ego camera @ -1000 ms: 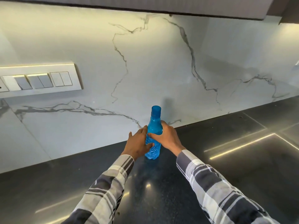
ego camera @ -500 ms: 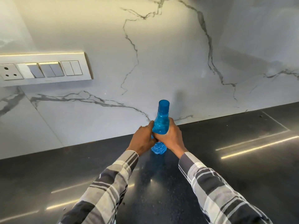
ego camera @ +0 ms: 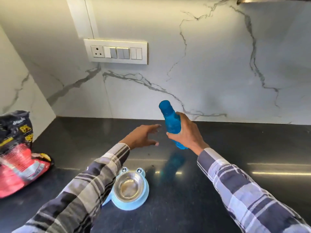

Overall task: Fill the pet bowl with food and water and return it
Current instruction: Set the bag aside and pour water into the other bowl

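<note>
My right hand (ego camera: 187, 133) grips a blue plastic bottle (ego camera: 169, 117) around its middle, lifted off the black counter (ego camera: 218, 190) and tilted to the left, its blue cap on. My left hand (ego camera: 143, 137) hovers just left of the bottle with fingers spread, holding nothing. Near me on the counter sits a light blue pet bowl (ego camera: 134, 201) with a steel insert (ego camera: 128, 186) that looks empty; my left sleeve covers its left part. A red and black pet food bag (ego camera: 18, 158) stands at the far left.
A white marble backsplash (ego camera: 210, 64) rises behind the counter, with a switch panel (ego camera: 116, 52) on it. A side wall (ego camera: 15, 81) closes the left corner behind the bag.
The bottle was standing on the counter with both hands on it; now my right hand alone holds it raised and tilted. My left hand has let go. The view swung left and down, revealing bowl and bag.
</note>
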